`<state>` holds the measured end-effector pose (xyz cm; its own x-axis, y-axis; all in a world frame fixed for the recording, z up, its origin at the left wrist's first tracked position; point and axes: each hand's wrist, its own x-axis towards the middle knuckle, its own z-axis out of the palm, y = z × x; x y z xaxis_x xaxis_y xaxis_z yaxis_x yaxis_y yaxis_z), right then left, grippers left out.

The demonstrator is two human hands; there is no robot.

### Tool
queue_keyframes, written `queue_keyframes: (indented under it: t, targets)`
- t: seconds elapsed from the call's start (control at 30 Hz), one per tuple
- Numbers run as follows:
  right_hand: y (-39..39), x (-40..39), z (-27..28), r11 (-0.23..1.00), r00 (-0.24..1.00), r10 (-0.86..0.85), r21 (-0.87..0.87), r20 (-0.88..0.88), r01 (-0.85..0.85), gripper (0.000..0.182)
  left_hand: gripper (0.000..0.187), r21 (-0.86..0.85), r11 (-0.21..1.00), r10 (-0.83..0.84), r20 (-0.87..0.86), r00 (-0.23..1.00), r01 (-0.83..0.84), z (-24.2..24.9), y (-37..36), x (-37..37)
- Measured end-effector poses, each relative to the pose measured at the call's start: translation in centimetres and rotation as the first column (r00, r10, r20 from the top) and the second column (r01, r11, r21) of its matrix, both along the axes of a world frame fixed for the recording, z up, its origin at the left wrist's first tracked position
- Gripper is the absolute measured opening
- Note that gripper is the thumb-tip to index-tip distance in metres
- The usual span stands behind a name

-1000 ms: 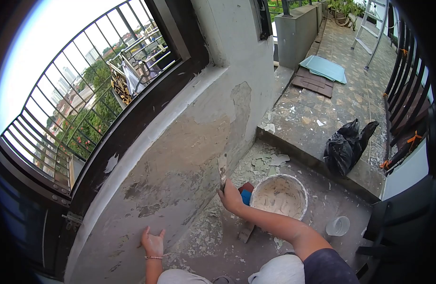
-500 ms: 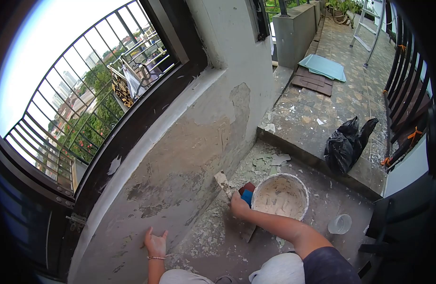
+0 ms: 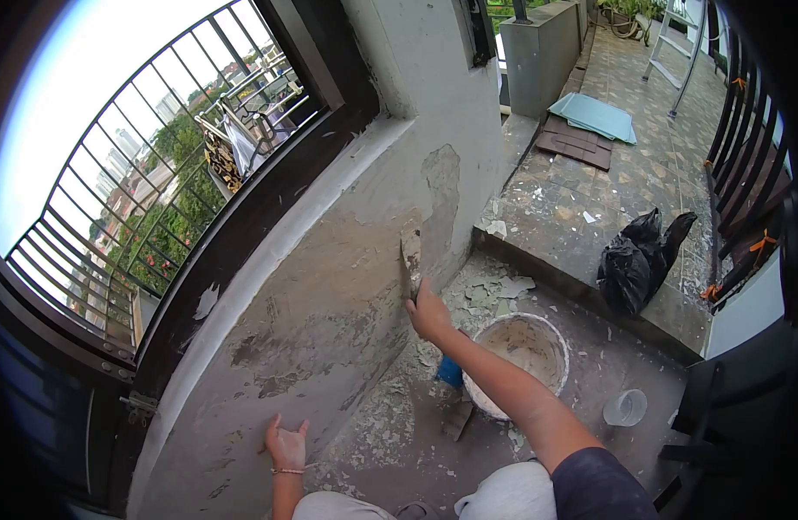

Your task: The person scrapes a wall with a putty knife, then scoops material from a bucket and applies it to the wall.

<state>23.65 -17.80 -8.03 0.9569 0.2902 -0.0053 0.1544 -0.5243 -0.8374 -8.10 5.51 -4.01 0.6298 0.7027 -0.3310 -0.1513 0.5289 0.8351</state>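
My right hand (image 3: 430, 315) is wrapped round the handle of a putty knife (image 3: 411, 256), its blade pointing up and lying against the patched, peeling wall (image 3: 330, 251). Below that forearm stands a round bucket (image 3: 564, 355) of pale filler, its white rim smeared. A blue object (image 3: 449, 373) sits beside the bucket, partly hidden, and a flat grey piece (image 3: 458, 419) lies on the floor just below. Low at the wall, my left hand (image 3: 287, 444) has its fingers apart and holds nothing; a bracelet circles its wrist.
Paint flakes (image 3: 484, 296) litter the floor along the wall's foot. A clear plastic cup (image 3: 624, 408) stands right of the bucket. On the raised tiled step are a black plastic bag (image 3: 635, 269), light blue sheets (image 3: 592, 118) and a ladder (image 3: 668, 69). Railings (image 3: 750, 147) border the right side.
My right hand has moved up from beside the bucket to the wall with the putty knife, its blade now against the patch. My left hand has stayed in place.
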Motion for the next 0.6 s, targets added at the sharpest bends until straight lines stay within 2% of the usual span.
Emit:
queue_keyframes:
  t: [0.1,0.23,0.37,0.4,0.5,0.6]
  targets:
    - [1.2,0.8,-2.6,0.99,0.988,0.129,-0.041,-0.087,-0.133,0.052,0.055,0.011,0.999,0.042,-0.02,0.999,-0.042,0.2,-0.4,0.3]
    - [1.1,-2.3,-8.1,0.925,0.913,0.35,-0.075,-0.21,-0.372,0.062,0.057,0.019,1.0,-0.003,-0.017,1.0,0.004,0.2,-0.3,0.2]
    - [-1.0,-7.2,-12.1,0.9,0.875,0.409,-0.041,-0.258,-0.433,0.062,0.059,0.009,1.0,-0.001,-0.012,1.0,0.001,-0.1,0.1,0.0]
    - [-1.4,-7.5,-11.5,0.895,0.867,0.424,-0.027,-0.26,-0.446,0.063,0.059,0.008,1.0,0.01,-0.013,1.0,-0.01,-0.1,0.0,0.2]
    - [-1.6,-6.7,-8.8,0.948,0.921,0.317,0.054,-0.226,-0.313,0.061,0.059,0.018,1.0,-0.008,-0.012,1.0,0.008,0.0,0.0,0.1]
    - [-0.8,-3.1,-4.7,0.981,0.987,0.16,0.111,-0.02,-0.157,0.051,0.057,-0.038,0.996,-0.078,0.037,0.996,0.079,0.3,0.1,-0.2]
